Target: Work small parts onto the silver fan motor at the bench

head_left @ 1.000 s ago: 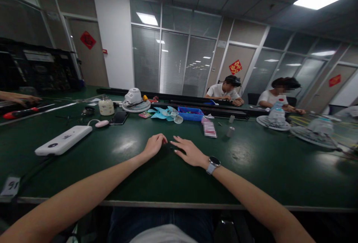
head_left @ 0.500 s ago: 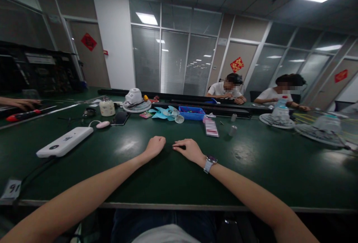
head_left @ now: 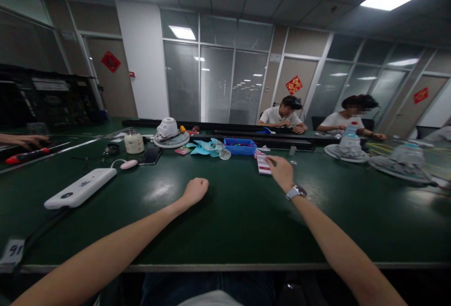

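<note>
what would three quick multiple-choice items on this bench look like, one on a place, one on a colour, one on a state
1. Where is the right hand?
A. in the person's lap
B. stretched forward beside the small pink-and-white striped packet
C. on the white rectangular power bank

2. What colour is the shallow plastic tray near the middle of the dark green table?
A. blue
B. yellow
C. black

3. How is the left hand?
A. flat with fingers spread
B. lifted high in the air
C. curled in a loose fist on the table

Key: 1 B, the hand with the silver wristwatch is far out, its fingers at the packet's edge. 2 A, the tray's walls are plainly blue. 3 C, the knuckles are folded in and nothing shows in the hand.
</note>
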`<state>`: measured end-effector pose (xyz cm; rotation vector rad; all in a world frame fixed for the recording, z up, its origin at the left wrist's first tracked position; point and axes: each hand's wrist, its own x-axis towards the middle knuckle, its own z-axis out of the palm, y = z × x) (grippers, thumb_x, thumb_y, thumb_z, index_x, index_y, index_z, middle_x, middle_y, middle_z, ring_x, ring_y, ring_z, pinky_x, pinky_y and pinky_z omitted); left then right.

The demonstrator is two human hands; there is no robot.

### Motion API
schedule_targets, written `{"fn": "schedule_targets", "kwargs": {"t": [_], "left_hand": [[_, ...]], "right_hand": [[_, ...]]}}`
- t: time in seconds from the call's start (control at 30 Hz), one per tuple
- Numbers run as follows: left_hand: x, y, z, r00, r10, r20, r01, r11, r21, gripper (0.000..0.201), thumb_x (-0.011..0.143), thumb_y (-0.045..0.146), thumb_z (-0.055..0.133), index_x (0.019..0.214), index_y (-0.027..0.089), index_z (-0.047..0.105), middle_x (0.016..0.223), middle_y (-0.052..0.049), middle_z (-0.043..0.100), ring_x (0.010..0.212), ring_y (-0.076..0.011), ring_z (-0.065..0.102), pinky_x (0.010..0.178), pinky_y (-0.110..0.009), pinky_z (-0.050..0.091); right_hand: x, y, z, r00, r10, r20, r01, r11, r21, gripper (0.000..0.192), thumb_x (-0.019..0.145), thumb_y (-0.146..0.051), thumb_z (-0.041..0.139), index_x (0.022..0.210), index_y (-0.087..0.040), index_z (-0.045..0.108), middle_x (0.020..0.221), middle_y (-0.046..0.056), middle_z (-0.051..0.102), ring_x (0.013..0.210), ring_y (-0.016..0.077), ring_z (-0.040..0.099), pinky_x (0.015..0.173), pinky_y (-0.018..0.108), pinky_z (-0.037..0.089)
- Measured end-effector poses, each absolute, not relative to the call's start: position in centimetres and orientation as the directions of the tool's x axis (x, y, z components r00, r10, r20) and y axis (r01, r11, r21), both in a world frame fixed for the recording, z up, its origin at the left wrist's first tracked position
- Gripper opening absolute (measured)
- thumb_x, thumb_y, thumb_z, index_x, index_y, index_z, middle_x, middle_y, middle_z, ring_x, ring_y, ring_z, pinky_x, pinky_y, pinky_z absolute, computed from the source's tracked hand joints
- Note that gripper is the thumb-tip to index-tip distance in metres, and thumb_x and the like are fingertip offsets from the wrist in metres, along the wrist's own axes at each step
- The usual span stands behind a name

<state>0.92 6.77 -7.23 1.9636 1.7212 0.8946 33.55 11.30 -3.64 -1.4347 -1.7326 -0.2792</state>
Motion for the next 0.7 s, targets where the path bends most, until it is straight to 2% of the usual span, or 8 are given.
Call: {"fn": "schedule_targets", "kwargs": {"t": [0.1,0.2,0.37,0.7], "left_hand": [[1.0,6.9,-7.3,0.046,0.976,0.214,0.731,-0.179,0.659,0.032,0.078,0.017,0.036,0.046,0.020,0.037,0.049,0.002,0.040,0.053,-0.0145,0.041,0.055,-0.027,0.023],[1.0,7.0,-7.5,0.047,0.976,0.212,0.726,-0.179,0.664,0.030,0.076,0.016,0.037,0.046,0.020,0.037,0.048,0.003,0.038,0.053,-0.0142,0.040,0.055,-0.027,0.022],[1.0,7.0,-7.6,0.082,0.971,0.224,0.720,-0.214,0.661,0.030,0.077,0.018,0.036,0.048,0.020,0.036,0.049,0.003,0.039,0.053,-0.0139,0.040,0.055,-0.027,0.022],[1.0,6.8,-7.6,0.133,0.961,0.243,0.708,-0.264,0.655,0.028,0.077,0.019,0.036,0.048,0.020,0.033,0.050,0.003,0.036,0.054,-0.0134,0.039,0.055,-0.027,0.021]], "right_hand": [[40.8,13.4,-3.5,0.292,0.627,0.722,0.922,0.016,-0.387,0.033,0.091,-0.037,0.049,0.104,-0.020,0.074,0.106,0.012,0.072,0.094,0.0256,0.063,0.078,0.034,0.044],[45.0,14.5,-4.4,0.437,0.614,0.657,0.881,-0.143,-0.452,0.033,0.089,-0.037,0.052,0.102,-0.019,0.075,0.101,0.013,0.073,0.085,0.0249,0.064,0.067,0.031,0.042],[46.2,15.9,-5.5,0.476,0.638,0.606,0.853,-0.166,-0.494,0.033,0.088,-0.042,0.052,0.103,-0.022,0.075,0.095,0.010,0.075,0.078,0.0233,0.064,0.060,0.029,0.039],[45.4,16.7,-5.7,0.481,0.679,0.554,0.853,-0.218,-0.474,0.036,0.089,-0.044,0.051,0.107,-0.024,0.075,0.097,0.013,0.074,0.083,0.0257,0.066,0.067,0.032,0.045]]}}
